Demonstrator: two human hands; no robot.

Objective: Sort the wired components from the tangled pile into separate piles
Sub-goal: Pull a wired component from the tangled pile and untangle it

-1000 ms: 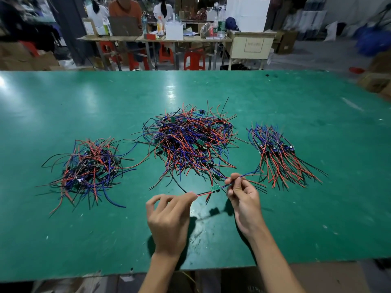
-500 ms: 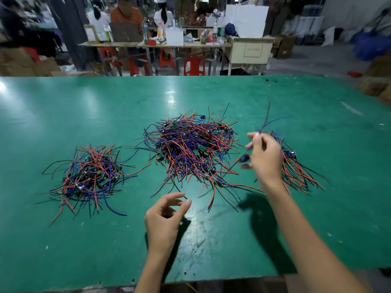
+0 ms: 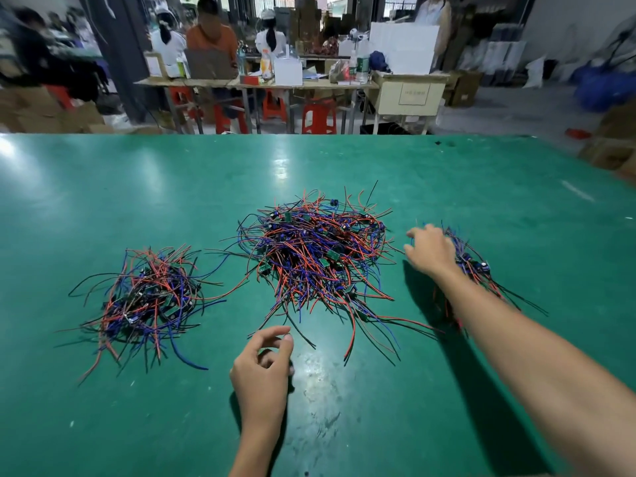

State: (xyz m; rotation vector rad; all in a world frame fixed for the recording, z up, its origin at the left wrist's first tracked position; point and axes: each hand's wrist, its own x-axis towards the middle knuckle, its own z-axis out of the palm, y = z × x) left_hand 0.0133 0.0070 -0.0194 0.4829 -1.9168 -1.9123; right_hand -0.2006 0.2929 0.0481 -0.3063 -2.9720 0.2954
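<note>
Three heaps of red, blue and black wired components lie on the green table (image 3: pixel 481 173). The big tangled pile (image 3: pixel 316 256) is in the middle, a smaller pile (image 3: pixel 148 297) lies to the left, and a neater right pile (image 3: pixel 478 266) is partly hidden by my right forearm. My right hand (image 3: pixel 430 251) reaches over the left edge of the right pile, fingers spread low on it; a held wire cannot be made out. My left hand (image 3: pixel 263 366) hovers near the front of the middle pile, fingers loosely curled, holding nothing.
Loose wire ends (image 3: pixel 371 335) trail from the middle pile toward the front. Beyond the far table edge stand a work bench (image 3: pixel 254 82) with bottles and boxes, red stools (image 3: pixel 318 120) and seated people (image 3: pixel 210 39). Cardboard boxes (image 3: pixel 616 139) sit at the right.
My right hand carried one wired component from the front of the middle pile to the right pile and lowered onto it. My left hand let go of the wire and stayed near the front.
</note>
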